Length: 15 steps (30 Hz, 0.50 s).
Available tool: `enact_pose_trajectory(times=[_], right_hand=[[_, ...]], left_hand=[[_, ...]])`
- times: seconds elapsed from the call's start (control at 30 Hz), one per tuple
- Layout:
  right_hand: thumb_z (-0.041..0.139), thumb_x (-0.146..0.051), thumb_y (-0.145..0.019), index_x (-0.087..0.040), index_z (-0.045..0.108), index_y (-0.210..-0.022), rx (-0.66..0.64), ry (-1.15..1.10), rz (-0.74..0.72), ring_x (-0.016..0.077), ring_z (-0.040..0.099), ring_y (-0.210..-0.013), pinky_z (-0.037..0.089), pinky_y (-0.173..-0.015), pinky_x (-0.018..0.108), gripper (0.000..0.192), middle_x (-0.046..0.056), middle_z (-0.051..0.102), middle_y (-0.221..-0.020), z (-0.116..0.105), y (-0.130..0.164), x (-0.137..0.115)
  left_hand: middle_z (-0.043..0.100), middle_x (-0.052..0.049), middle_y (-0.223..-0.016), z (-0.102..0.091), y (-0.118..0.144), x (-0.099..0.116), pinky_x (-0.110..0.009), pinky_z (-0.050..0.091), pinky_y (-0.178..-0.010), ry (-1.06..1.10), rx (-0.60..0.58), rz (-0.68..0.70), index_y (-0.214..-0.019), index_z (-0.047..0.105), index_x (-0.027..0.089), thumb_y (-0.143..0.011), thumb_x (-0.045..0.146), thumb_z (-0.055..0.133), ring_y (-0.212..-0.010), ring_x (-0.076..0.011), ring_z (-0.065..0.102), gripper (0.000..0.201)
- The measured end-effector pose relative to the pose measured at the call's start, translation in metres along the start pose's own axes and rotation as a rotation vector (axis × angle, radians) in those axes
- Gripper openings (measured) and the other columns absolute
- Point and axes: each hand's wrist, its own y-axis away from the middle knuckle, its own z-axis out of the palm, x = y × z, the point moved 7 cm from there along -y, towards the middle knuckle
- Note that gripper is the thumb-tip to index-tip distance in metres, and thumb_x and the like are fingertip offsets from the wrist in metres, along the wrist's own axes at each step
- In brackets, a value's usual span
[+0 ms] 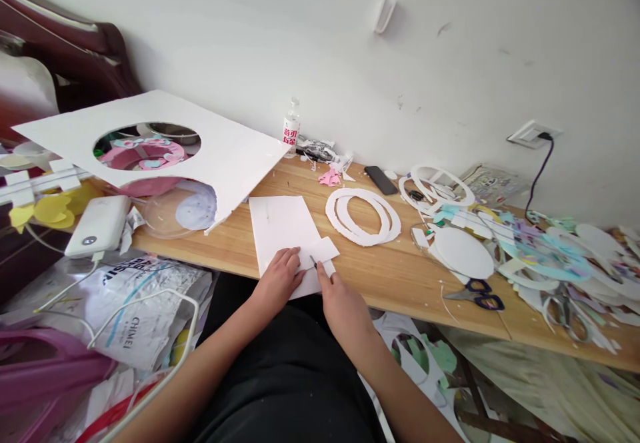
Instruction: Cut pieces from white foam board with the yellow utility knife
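A white foam sheet [281,224] lies on the wooden table [380,276] at its front edge. My left hand [278,279] presses flat on the sheet's near part. My right hand [341,302] holds a small craft knife [313,261], its blade on the sheet beside a partly cut white piece [324,250]. Both forearms reach up from my lap, which is covered in black cloth.
White foam rings [364,215] lie right of the sheet. A large white board with a round hole [220,143] leans at left. Scissors [477,294], a phone [381,180], a clear bottle [291,128], a white power bank [98,226] and paper scraps fill the table.
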Motion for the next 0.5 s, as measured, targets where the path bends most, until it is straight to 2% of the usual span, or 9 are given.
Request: enact_pose_trajectory(times=[0.27, 0.5], right_hand=[[0.032, -0.005, -0.094, -0.019, 0.025, -0.155, -0.008, -0.019, 0.009, 0.0199, 0.069, -0.084, 0.051, -0.065, 0.025, 0.062, 0.014, 0.062, -0.11, 0.007, 0.006, 0.004], [0.032, -0.005, -0.095, -0.019, 0.027, -0.154, -0.025, -0.015, 0.016, 0.0199, 0.07, -0.08, 0.053, -0.065, 0.026, 0.061, 0.015, 0.062, -0.11, 0.008, 0.011, 0.005]], left_hand=[[0.063, -0.015, -0.127, 0.0, 0.0, 0.001, -0.049, 0.051, -0.101, -0.012, -0.012, 0.01, -0.084, 0.057, 0.018, -0.094, 0.021, 0.053, -0.121, -0.0287, 0.055, 0.011], [0.064, -0.015, -0.127, -0.001, 0.0, 0.001, -0.047, 0.052, -0.1, -0.022, -0.014, 0.017, -0.083, 0.058, 0.018, -0.093, 0.02, 0.055, -0.12, -0.0281, 0.055, 0.011]])
